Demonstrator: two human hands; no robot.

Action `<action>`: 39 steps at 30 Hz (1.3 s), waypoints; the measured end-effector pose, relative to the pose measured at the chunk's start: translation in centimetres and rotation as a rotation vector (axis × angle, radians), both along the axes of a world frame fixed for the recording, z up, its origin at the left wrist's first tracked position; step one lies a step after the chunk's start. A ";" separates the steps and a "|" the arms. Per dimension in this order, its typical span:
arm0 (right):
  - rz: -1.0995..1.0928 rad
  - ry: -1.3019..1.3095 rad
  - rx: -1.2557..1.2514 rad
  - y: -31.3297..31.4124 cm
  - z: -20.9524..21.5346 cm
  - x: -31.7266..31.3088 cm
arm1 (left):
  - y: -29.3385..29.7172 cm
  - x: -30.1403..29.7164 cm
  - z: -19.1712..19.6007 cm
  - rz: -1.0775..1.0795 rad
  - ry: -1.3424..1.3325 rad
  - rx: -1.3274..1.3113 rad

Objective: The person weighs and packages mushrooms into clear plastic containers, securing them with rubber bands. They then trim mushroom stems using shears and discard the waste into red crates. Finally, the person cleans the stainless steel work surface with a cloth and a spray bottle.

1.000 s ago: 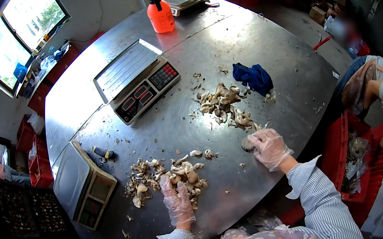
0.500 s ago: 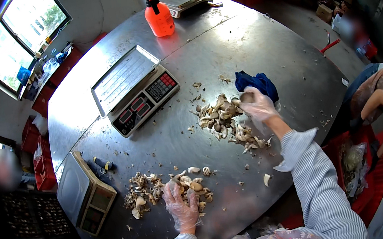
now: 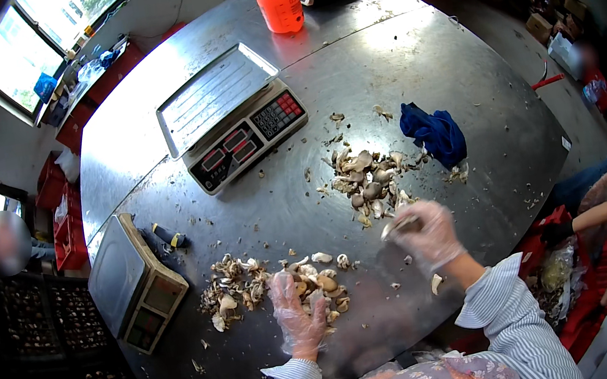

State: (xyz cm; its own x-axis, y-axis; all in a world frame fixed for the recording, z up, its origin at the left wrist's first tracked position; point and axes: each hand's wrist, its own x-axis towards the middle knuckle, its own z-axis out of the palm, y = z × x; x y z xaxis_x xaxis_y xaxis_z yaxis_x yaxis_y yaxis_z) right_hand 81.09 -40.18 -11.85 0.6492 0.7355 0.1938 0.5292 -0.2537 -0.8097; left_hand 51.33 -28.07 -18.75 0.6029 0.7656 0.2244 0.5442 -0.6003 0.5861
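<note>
Our left hand (image 3: 298,314), gloved, rests spread flat on the near mushroom pile (image 3: 271,290), while our right hand (image 3: 428,233) pinches one mushroom piece (image 3: 397,226) just above the steel surface (image 3: 378,57). Beyond lie a second mushroom heap (image 3: 367,181), a blue cloth (image 3: 434,134) and a scale (image 3: 233,122).

Daylight from windows (image 3: 47,50), table (image 3: 407,45) glare, perhaps blurred fisheye rim

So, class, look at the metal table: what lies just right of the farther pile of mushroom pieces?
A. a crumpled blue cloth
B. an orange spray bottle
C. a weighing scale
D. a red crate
A: the crumpled blue cloth lies on the table just right of the farther mushroom pile.
</note>
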 end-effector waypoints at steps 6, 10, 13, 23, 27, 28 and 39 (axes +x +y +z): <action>0.006 -0.296 -0.315 4.5 -0.6 6.7 | 0.9 3.5 1.6 -0.011 -0.173 -0.068; -0.008 -0.308 -0.491 7.2 -4.0 7.4 | 3.1 5.0 6.1 0.072 -0.211 0.122; -0.125 -0.192 -0.242 6.3 -0.4 6.2 | 7.4 6.8 7.9 0.037 -0.298 0.206; -0.509 1.554 0.671 -2.3 1.1 1.6 | 13.2 29.6 0.4 -0.455 0.083 0.337; -0.302 1.830 0.980 -4.4 0.1 -0.6 | 13.6 26.7 5.4 -0.353 -0.221 -0.418; -0.332 1.799 0.981 -4.5 0.1 -1.0 | 13.1 26.1 6.4 -0.341 -0.224 -0.680; -0.189 1.063 0.745 -5.8 1.6 -8.9 | -9.6 14.6 7.0 -0.402 -0.689 -1.158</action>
State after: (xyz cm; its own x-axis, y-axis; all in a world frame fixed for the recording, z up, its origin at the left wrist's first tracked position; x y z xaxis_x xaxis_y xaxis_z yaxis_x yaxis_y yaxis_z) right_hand 72.16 -46.01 -10.22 0.8164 0.5563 -0.1550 -0.4444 0.4337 -0.7839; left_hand 65.95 -37.65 -11.77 0.8509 0.5207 -0.0701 -0.1418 0.3562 0.9236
